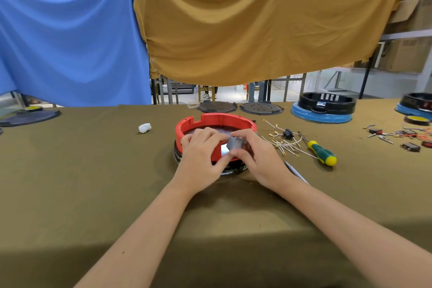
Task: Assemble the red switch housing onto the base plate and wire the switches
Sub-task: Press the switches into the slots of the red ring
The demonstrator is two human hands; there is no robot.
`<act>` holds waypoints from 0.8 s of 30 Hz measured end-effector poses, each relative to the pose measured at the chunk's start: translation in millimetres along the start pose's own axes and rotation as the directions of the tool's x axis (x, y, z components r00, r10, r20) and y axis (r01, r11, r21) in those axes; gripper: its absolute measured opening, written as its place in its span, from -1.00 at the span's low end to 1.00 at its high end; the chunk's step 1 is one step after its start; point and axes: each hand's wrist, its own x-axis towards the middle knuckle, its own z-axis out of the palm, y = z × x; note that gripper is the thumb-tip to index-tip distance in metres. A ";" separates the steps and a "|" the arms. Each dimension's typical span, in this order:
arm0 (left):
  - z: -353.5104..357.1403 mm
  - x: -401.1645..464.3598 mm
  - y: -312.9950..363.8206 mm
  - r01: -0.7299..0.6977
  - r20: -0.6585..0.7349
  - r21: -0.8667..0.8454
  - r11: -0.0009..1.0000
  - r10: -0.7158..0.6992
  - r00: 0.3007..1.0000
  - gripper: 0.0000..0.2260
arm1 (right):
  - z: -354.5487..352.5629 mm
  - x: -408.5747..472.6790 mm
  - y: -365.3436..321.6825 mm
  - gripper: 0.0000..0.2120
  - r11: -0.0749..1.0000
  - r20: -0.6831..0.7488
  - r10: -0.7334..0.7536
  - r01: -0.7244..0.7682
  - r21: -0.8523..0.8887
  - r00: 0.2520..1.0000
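The red switch housing, a round ring with notches in its rim, sits on a dark base plate in the middle of the table. My left hand grips the housing's near wall, fingers over the rim. My right hand pinches a small grey switch block at the housing's near edge, between both hands. Loose white wires with ring terminals and a black part lie just right of the housing.
A green and yellow screwdriver lies to the right. Further right are more small switches and wires. Black housings on blue bases, two dark plates and a white wad stand around. Blue and ochre cloths hang behind.
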 end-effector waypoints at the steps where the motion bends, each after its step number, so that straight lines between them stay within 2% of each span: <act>1: 0.1 0.3 -0.6 0.000 -0.001 0.005 1.000 0.000 1.000 -0.76 | -0.4 0.0 0.0 -0.69 1.000 -0.013 -0.011 0.011 -0.008 1.000; 13: 0.4 1.4 -2.5 0.013 0.009 -0.001 1.000 -0.013 1.000 -0.75 | -0.6 -0.6 0.7 -0.70 0.999 -0.033 -0.036 0.035 -0.026 0.999; 24: 0.4 1.0 -3.1 0.015 0.017 -0.015 1.000 -0.015 1.000 -0.72 | -1.3 -1.7 -1.6 -0.67 1.000 0.021 -0.028 0.029 -0.012 0.999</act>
